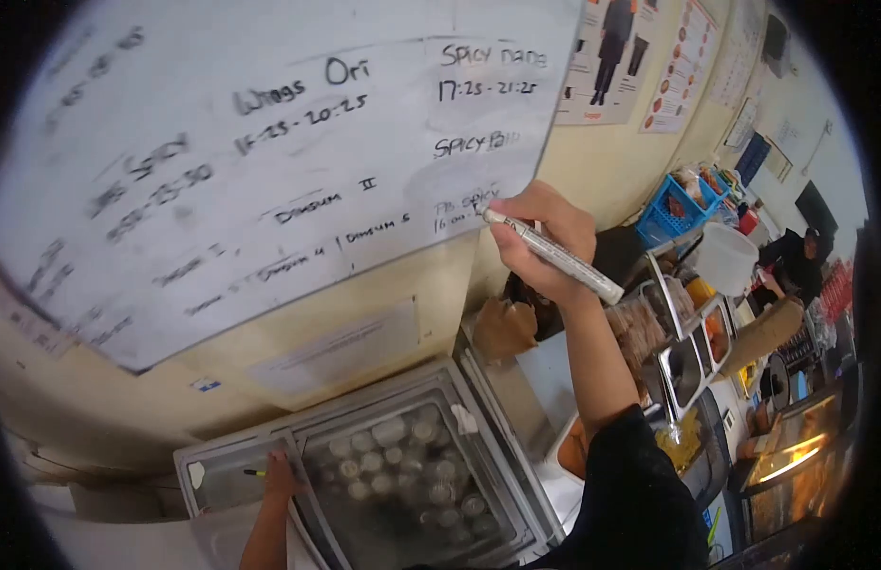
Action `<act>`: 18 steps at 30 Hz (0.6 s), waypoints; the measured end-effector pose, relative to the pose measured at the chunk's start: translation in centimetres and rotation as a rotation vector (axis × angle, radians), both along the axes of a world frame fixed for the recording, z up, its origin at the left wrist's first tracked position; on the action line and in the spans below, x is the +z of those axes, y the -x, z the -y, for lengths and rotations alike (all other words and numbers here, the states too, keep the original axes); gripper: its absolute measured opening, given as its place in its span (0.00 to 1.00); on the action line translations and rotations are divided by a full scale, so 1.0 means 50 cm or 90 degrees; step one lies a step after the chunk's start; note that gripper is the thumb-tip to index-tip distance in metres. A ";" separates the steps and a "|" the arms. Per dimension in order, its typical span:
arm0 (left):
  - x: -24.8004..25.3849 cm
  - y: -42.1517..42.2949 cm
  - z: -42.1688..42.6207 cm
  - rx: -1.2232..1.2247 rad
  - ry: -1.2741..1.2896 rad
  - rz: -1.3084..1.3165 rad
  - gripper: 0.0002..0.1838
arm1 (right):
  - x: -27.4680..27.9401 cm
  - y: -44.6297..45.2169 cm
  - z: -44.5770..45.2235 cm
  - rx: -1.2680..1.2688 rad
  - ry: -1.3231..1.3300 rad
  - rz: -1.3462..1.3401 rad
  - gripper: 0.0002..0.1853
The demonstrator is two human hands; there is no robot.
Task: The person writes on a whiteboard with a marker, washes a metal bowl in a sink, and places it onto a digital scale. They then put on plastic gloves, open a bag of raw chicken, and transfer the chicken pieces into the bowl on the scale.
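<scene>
My right hand (545, 233) is closed around a white marker (559, 256), whose tip is at the lower right corner of the whiteboard (298, 237). Handwritten names and times in dark ink cover the board; under the tip is a line beginning 16:00. Low on the left, my left hand (280, 472) rests on the frame of a glass-topped chest freezer (374, 380). From its fingers sticks a thin black and yellow-green pen-like thing (256, 472), mostly hidden. Through the glass, several round-topped containers (383, 461) show inside the freezer.
Right of my right arm stands a counter with metal food pans (682, 366) and a clear plastic tub (728, 258). A blue basket (663, 214) is behind them. Another person (796, 266) in dark clothes is at the far right. Posters (606, 62) hang beside the board.
</scene>
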State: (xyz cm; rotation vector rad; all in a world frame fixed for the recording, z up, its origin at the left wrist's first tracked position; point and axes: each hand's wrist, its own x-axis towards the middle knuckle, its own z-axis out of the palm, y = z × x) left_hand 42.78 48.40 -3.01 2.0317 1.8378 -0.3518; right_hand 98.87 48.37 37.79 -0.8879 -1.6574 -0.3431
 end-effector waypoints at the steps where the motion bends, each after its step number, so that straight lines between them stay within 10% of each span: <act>1: -0.002 -0.001 0.000 -0.005 0.022 -0.038 0.67 | 0.002 -0.005 -0.027 -0.018 -0.029 0.031 0.09; 18: 0.024 -0.032 -0.003 -0.035 0.045 -0.097 0.61 | -0.055 -0.008 -0.209 0.016 -0.331 0.094 0.19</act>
